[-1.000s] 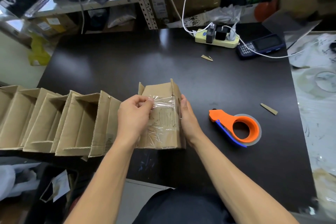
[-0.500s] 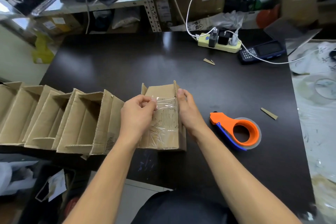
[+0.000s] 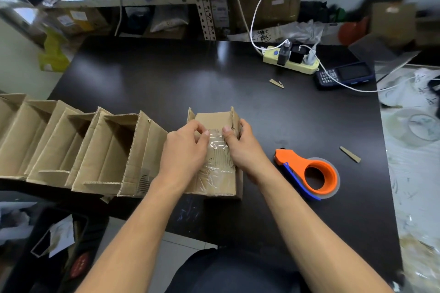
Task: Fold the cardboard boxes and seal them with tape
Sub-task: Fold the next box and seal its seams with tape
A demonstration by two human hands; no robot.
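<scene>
Along the worktop's left front edge, a row of folded boxes is lying nested on its side, open ends facing you, so much of the folding looks done; whether they are taped you cannot tell. Near the front edge's middle, you are working on the current box, with clear tape already running down its top face. Your left hand is pinching the tape's far end, and your right hand is gripping the box's right side, thumb pressing the tape. The tape dispenser is lying just to the right, released.
</scene>
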